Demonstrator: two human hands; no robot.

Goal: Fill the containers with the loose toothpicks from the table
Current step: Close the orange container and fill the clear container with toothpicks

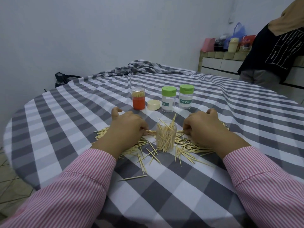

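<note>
Roughly midway: open jar between the hands is partly filled, left hand and right hand each pinch toothpicks off the pile beneath them (orange jar full, green-lidded jars beyond look empty).

- I see a plain pale wall behind the table, evenly lit, with no hard shadows.
- A grey and white checked cloth covers the round table and bunches up at its far edge.
- At the far right stands a tiled counter with white drawer fronts; bags and boxes crowd its top.
- A dark bag sits against the wall at left.
- Tiled floor shows at lower left.
</note>
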